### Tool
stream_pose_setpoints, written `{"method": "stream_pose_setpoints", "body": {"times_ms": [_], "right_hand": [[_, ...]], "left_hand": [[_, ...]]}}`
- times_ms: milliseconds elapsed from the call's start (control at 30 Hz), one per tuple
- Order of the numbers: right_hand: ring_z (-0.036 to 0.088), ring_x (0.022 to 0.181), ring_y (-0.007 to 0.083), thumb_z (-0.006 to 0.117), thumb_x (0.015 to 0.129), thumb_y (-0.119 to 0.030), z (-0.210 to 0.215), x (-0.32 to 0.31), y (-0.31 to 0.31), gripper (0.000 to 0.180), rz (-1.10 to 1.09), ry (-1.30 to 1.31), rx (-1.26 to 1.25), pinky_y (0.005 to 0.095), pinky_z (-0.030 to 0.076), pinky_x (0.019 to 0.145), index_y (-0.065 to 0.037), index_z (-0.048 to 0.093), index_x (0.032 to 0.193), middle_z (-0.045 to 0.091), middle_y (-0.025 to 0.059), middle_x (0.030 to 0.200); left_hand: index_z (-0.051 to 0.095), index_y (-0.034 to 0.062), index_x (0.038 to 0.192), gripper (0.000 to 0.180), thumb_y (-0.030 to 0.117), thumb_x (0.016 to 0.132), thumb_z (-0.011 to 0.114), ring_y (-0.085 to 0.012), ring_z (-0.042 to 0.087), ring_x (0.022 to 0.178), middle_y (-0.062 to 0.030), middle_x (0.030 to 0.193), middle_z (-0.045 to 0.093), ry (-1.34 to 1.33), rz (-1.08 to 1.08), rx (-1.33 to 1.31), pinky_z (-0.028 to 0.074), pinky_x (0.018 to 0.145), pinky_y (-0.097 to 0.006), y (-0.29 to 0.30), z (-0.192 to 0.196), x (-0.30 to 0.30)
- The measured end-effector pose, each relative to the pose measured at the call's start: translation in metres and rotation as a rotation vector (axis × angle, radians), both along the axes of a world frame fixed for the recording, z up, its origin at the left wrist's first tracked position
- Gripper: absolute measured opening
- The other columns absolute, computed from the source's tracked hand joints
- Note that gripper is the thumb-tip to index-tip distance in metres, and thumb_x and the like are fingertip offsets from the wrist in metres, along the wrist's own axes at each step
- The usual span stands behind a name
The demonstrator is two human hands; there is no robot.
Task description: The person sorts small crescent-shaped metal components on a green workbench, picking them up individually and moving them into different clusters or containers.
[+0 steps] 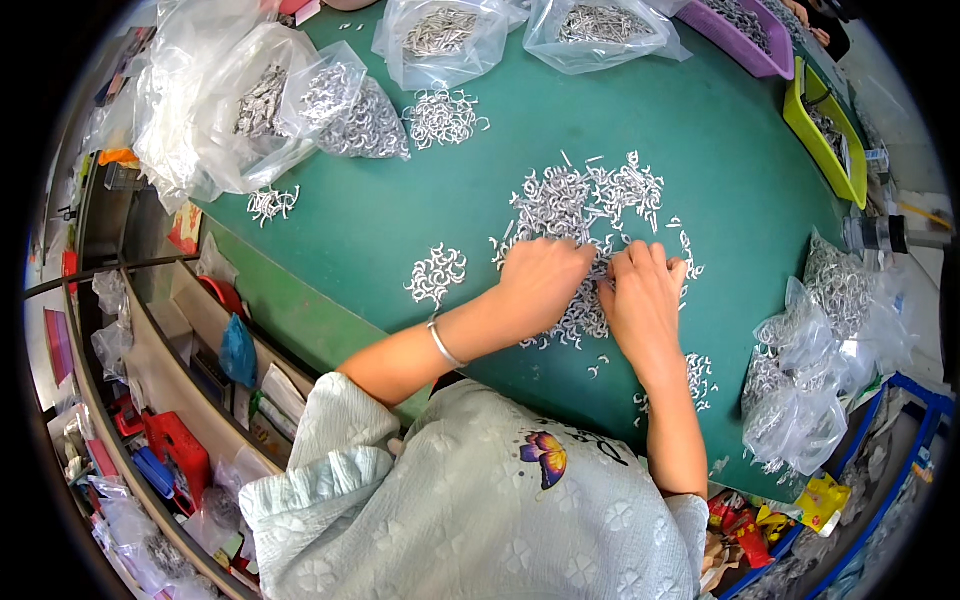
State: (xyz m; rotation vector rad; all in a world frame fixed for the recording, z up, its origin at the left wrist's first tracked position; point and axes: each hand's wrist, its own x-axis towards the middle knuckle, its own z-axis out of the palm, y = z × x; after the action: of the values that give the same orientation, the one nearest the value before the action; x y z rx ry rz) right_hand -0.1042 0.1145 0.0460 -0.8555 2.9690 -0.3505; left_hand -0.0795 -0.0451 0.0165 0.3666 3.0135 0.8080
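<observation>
A heap of small silvery curved metal pieces (555,205), with some straight ones among them, lies on the green table (380,220). My left hand (545,283), a bracelet on its wrist, is at the near side of the heap. Its fingers are closed in a pinch, and the fingertips are partly hidden. Close beside it on the right is my right hand (645,295), fingers bent and drawn together over the pieces. Anything small held in either hand is too hidden to name. A smaller pile of curved pieces (437,274) sits left of my left wrist.
Clear plastic bags of metal parts (350,110) stand at the far left, and two open bags (440,40) at the back. A purple basket (770,65) and a green bin (832,150) line the far right. Filled bags (800,400) lie at the right edge.
</observation>
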Motion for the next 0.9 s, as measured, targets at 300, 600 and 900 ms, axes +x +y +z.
{"method": "stream_pose_setpoints", "body": {"times_ms": [300,600,900], "right_hand": [[0.056,0.069,0.0212,0.069,0.078,-0.003,0.010,-0.008,0.034,0.007,-0.148,-0.244,-0.395,0.0345,0.038,0.078,-0.003,0.062,0.081,0.062,0.0071,0.074],[0.063,0.068,0.0158,0.064,0.085,0.005,0.011,-0.011,0.017,0.015,-0.273,-0.353,-0.651,0.0259,0.049,0.062,0.003,0.066,0.100,0.069,0.0118,0.083],[0.058,0.074,0.0102,0.066,0.084,0.005,0.021,0.016,0.029,0.017,-0.190,-0.559,-0.860,0.0245,0.048,0.069,0.001,0.067,0.101,0.070,0.0062,0.089]], "left_hand": [[0.058,0.0044,0.088,0.008,0.011,0.085,0.058,-0.0346,0.066,0.065,-0.0138,0.075,0.066,-0.014,-0.079,0.012,0.050,0.054,-0.046,-0.003,-0.003,-0.012],[0.059,0.0054,0.085,0.007,0.012,0.083,0.061,-0.0357,0.064,0.061,-0.0152,0.067,0.064,0.022,-0.123,0.073,0.048,0.051,-0.044,-0.006,-0.009,-0.025],[0.061,0.0063,0.103,0.027,0.030,0.103,0.048,-0.0051,0.037,0.053,0.0030,0.069,0.047,-1.434,0.502,1.529,0.029,0.044,-0.021,0.013,0.033,0.018]]}}
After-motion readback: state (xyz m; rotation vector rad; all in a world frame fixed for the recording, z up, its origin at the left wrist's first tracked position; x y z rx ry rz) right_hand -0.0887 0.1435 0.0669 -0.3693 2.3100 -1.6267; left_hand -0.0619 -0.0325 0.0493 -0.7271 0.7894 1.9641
